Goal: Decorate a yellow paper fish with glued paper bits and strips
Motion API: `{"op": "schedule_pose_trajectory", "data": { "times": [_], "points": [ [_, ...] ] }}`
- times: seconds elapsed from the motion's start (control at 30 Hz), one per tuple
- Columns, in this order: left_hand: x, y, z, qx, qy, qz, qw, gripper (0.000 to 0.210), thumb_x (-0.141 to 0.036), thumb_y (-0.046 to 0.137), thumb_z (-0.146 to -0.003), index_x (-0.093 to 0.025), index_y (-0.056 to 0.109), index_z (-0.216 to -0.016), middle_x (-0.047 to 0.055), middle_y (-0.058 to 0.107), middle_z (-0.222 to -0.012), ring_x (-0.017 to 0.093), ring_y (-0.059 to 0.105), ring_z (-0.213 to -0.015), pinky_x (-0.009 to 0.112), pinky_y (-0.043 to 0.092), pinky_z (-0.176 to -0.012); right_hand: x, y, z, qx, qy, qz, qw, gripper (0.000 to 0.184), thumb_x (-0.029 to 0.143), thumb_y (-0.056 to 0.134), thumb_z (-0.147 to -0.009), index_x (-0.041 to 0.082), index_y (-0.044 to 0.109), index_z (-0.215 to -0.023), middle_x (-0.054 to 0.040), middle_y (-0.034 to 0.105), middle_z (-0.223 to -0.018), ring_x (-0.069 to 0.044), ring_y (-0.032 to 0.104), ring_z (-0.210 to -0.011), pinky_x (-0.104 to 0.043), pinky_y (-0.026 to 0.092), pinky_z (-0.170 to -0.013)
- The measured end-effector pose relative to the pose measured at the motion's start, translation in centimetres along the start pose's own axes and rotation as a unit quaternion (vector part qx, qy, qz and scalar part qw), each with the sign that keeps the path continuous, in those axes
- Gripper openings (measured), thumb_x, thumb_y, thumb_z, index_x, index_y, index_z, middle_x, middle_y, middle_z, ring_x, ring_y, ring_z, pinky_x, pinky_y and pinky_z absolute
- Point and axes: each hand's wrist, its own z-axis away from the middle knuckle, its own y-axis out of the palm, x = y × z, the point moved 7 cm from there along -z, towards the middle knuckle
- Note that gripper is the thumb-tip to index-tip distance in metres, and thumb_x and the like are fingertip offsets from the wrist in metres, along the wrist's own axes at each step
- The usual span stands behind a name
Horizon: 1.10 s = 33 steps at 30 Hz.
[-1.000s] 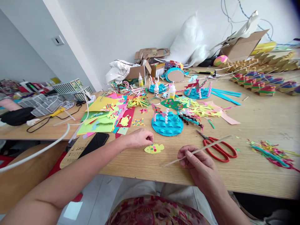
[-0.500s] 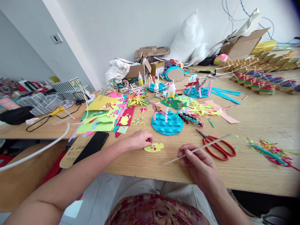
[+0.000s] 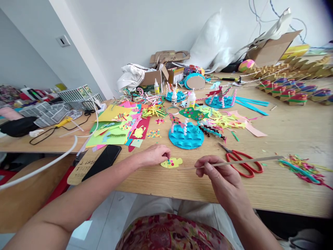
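A yellow paper fish (image 3: 172,162) with coloured dots lies flat on the table before me. My left hand (image 3: 156,154) is closed, its fingertips pressed together at the fish's upper edge; whatever may be between them is hidden. Between thumb and fingers, my right hand (image 3: 218,175) grips a thin wooden stick (image 3: 256,160). The stick's left tip points toward the fish's tail, just above the tabletop. Behind the right hand lie red-handled scissors (image 3: 244,165), partly under the line of the stick. Beyond the fish stands a blue scalloped paper disc (image 3: 186,137) with a pink fish on twisted supports.
Coloured paper sheets (image 3: 111,130) and small dots (image 3: 154,133) lie at left centre, near a black phone (image 3: 104,161). Glue bottles (image 3: 191,99), a green fish (image 3: 192,114) and yellow paper strips (image 3: 223,119) sit farther back. Pipe-cleaner scraps (image 3: 304,168) lie at right.
My right hand has turned the stick flatter, and its far end now reaches farther right. Its near tip is raised slightly. The left hand stays at the fish.
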Motion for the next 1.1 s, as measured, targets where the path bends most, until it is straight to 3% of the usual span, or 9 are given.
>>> {"op": "schedule_pose_trajectory", "data": {
  "times": [0.17,0.47,0.93,1.1],
  "points": [
    [-0.4,-0.3,0.5,-0.016,0.006,-0.004,1.0,0.016,-0.011,0.047,-0.075,-0.016,0.061,-0.078,0.001,0.061,-0.08,0.012,0.053,-0.075,0.02,0.038,-0.067,0.6,2.2,-0.5,0.06,-0.029,0.111,0.992,0.015,0.031,0.05,-0.083,0.021,0.06,-0.086,-0.004,0.06,-0.078,-0.015,0.056,-0.07,-0.027,0.045,-0.063],
    [-0.4,-0.2,0.7,-0.029,0.013,-0.012,0.999,0.015,-0.011,0.046,-0.076,-0.017,0.06,-0.079,0.001,0.06,-0.08,0.013,0.053,-0.075,0.021,0.038,-0.066,0.8,4.1,-1.1,0.088,-0.073,0.226,0.967,0.017,0.03,0.045,-0.085,0.02,0.059,-0.087,-0.0043,0.06,-0.078,-0.017,0.057,-0.072,-0.029,0.045,-0.065],
    [-0.4,-0.1,0.6,-0.024,0.004,-0.003,1.0,0.014,-0.01,0.047,-0.075,-0.017,0.059,-0.078,0.001,0.062,-0.081,0.013,0.054,-0.076,0.022,0.038,-0.066,0.1,4.8,-1.4,0.112,-0.081,0.261,0.955,0.017,0.028,0.043,-0.086,0.02,0.058,-0.087,-0.0049,0.061,-0.078,-0.018,0.057,-0.073,-0.029,0.045,-0.065],
    [-0.2,-0.3,1.2,-0.055,-0.014,-0.003,0.998,0.015,-0.011,0.045,-0.075,-0.018,0.052,-0.085,-0.002,0.058,-0.073,0.011,0.052,-0.066,0.021,0.035,-0.057,-0.1,4.7,-1.4,0.113,-0.079,0.264,0.955,0.018,0.028,0.041,-0.086,0.02,0.058,-0.087,-0.0045,0.06,-0.078,-0.017,0.057,-0.073,-0.029,0.044,-0.065]
  ]
}}
